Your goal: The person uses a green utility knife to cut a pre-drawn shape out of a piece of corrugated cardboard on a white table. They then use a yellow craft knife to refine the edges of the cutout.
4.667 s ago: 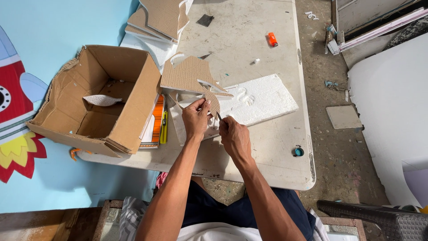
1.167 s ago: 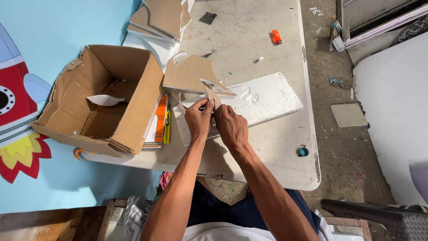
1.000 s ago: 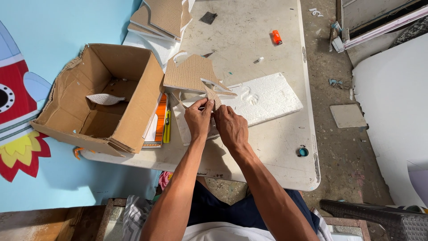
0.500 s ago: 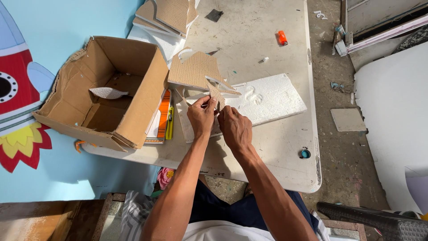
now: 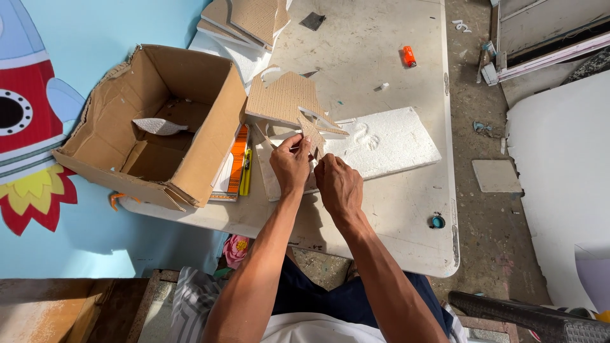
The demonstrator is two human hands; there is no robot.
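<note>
The small cardboard cutout (image 5: 312, 134) sits pinched between my two hands, just above the white foam slab (image 5: 387, 143) and right of the open cardboard box (image 5: 159, 121). My left hand (image 5: 290, 166) grips its lower edge with thumb and fingertips — my right hand (image 5: 338, 184) is closed on the other side. It looks light, thin and fairly stiff, yet its narrow points would likely crease — I'd hold it at the wider middle.
</note>
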